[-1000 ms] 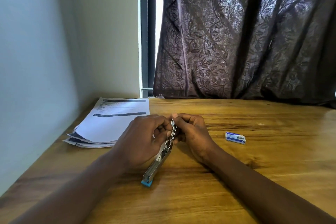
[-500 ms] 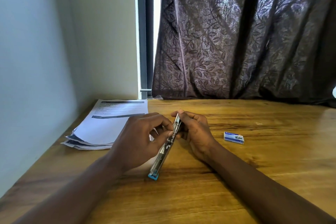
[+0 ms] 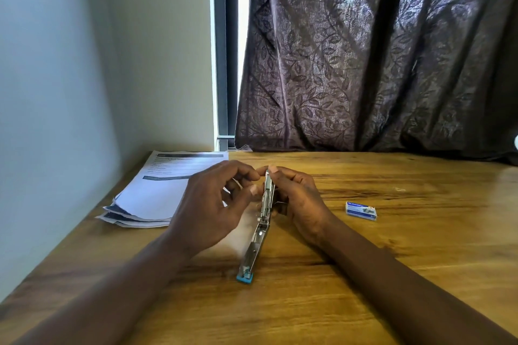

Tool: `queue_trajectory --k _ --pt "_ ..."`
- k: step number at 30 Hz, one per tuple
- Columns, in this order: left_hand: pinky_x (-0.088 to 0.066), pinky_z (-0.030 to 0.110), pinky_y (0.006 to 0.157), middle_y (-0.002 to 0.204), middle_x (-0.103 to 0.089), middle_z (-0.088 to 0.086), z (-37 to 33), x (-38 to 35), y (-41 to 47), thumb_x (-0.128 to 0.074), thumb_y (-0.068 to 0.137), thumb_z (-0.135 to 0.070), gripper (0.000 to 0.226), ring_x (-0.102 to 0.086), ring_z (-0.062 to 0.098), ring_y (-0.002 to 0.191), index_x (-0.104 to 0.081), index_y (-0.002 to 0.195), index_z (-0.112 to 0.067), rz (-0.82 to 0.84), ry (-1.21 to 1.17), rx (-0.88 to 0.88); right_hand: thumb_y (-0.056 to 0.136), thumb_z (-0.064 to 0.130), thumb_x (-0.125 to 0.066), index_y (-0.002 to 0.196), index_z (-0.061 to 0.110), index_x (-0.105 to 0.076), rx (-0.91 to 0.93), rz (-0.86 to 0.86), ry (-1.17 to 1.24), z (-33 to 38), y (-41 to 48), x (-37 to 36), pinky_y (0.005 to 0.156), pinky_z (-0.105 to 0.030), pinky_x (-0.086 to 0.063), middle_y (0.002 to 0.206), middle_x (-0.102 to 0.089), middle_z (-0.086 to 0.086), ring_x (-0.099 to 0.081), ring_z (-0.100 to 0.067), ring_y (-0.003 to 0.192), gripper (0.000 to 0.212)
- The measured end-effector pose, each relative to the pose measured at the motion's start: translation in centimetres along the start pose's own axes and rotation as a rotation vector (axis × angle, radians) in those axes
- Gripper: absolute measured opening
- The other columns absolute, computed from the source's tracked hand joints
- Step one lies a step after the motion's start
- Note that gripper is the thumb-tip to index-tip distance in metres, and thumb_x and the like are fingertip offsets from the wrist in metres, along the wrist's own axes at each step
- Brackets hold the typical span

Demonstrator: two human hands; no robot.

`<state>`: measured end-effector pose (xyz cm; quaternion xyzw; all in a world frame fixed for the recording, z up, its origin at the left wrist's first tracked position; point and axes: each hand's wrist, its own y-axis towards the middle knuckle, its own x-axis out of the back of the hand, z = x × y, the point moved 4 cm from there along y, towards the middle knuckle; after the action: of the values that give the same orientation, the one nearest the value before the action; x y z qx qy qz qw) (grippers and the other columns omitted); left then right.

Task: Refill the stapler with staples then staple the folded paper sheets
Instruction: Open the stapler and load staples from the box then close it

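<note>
A metal stapler [image 3: 259,235] with a blue end lies swung open on the wooden table [image 3: 364,274], its far half raised between my hands. My right hand [image 3: 298,199] grips that raised half from the right, fingertips on its top end. My left hand [image 3: 213,204] is at its left side, thumb and forefinger curled against the metal channel; what they pinch is too small to tell. A small blue and white staple box [image 3: 361,210] lies to the right. Printed paper sheets [image 3: 159,190] are stacked at the left.
A pale wall [image 3: 56,92] borders the table on the left. A dark leaf-patterned curtain [image 3: 364,64] hangs behind the table's far edge. A tiny loose staple [image 3: 400,189] lies beyond the box.
The stapler has turned from a slant to nearly straight ahead, and its blue end has slid right. My left fingers have moved up along the raised half.
</note>
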<state>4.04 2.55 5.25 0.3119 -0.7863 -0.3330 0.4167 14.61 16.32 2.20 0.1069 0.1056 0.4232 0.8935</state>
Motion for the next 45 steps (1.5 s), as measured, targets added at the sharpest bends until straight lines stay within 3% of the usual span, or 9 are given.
queue_trajectory --k 8,15,22,28,30,35,40,45 --pt "-0.059 0.029 0.068 0.092 -0.069 -0.018 0.8 -1.1 -0.4 -0.086 0.079 -0.021 0.029 -0.068 0.007 0.078 -0.072 0.103 -0.029 0.165 0.031 0.024 0.103 0.029 -0.054 0.11 0.005 -0.073 0.03 0.072 -0.045 -0.2 -0.2 -0.7 0.049 -0.028 -0.046 0.082 -0.067 -0.007 -0.059 -0.017 0.064 0.031" --pt "-0.058 0.021 0.068 0.095 -0.069 -0.019 0.7 -1.0 -0.3 -0.082 0.084 -0.022 0.033 -0.067 0.002 0.078 -0.074 0.115 -0.029 0.145 0.124 0.0 0.104 0.029 -0.052 0.109 0.003 -0.072 -0.004 0.082 -0.066 -0.6 -0.2 -0.6 0.049 -0.028 -0.053 0.089 -0.07 -0.016 -0.063 -0.027 0.071 0.033" --pt "-0.051 0.026 0.073 0.118 -0.063 -0.012 0.5 -1.9 -1.0 -0.056 0.1 -0.034 0.041 -0.062 0.008 0.087 -0.061 0.14 -0.033 0.354 0.361 -0.132 0.103 0.023 -0.053 0.112 -0.003 -0.072 -0.098 -0.052 0.055 -0.8 0.2 0.0 0.044 -0.025 -0.052 0.082 -0.069 -0.016 -0.06 -0.02 0.057 0.033" --pt "-0.036 0.017 0.069 0.12 -0.062 -0.013 1.0 -2.1 -1.1 -0.045 0.1 -0.042 0.043 -0.062 0.009 0.091 -0.06 0.141 -0.037 0.44 0.387 -0.142 0.102 0.024 -0.056 0.108 -0.003 -0.073 -0.111 -0.133 0.08 -1.0 0.3 0.5 0.043 -0.023 -0.051 0.075 -0.067 -0.014 -0.06 -0.017 0.054 0.032" --pt "-0.038 0.019 0.072 0.121 -0.062 -0.013 1.1 -2.1 -1.2 -0.042 0.099 -0.043 0.046 -0.062 0.009 0.094 -0.06 0.141 -0.038 0.454 0.397 -0.148 0.102 0.025 -0.057 0.109 -0.002 -0.072 -0.109 -0.127 0.078 -1.2 0.3 0.5 0.044 -0.023 -0.052 0.074 -0.07 -0.012 -0.063 -0.014 0.053 0.032" --pt "-0.051 0.023 0.074 0.114 -0.066 -0.017 1.1 -1.7 -1.1 -0.052 0.098 -0.04 0.035 -0.065 0.005 0.087 -0.07 0.128 -0.035 0.423 0.322 -0.121 0.101 0.026 -0.058 0.106 0.001 -0.074 -0.092 -0.118 0.053 -1.2 0.4 0.5 0.045 -0.024 -0.053 0.076 -0.07 -0.013 -0.065 -0.015 0.056 0.03" --pt "-0.057 0.029 0.072 0.106 -0.069 -0.016 1.1 -1.5 -0.9 -0.062 0.092 -0.044 0.041 -0.066 0.004 0.077 -0.064 0.133 -0.034 0.339 0.261 -0.061 0.102 0.027 -0.057 0.105 0.003 -0.075 -0.059 -0.072 -0.015 -1.2 0.5 0.4 0.047 -0.027 -0.054 0.099 -0.068 -0.037 -0.064 -0.025 0.064 0.03" --pt "-0.057 0.026 0.073 0.105 -0.069 -0.018 1.3 -1.6 -0.9 -0.074 0.09 -0.034 0.036 -0.067 0.002 0.077 -0.069 0.125 -0.035 0.353 0.22 -0.052 0.103 0.027 -0.056 0.103 0.005 -0.075 -0.07 -0.052 -0.023 -1.2 0.5 0.3 0.046 -0.026 -0.054 0.098 -0.07 -0.035 -0.065 -0.024 0.06 0.028"
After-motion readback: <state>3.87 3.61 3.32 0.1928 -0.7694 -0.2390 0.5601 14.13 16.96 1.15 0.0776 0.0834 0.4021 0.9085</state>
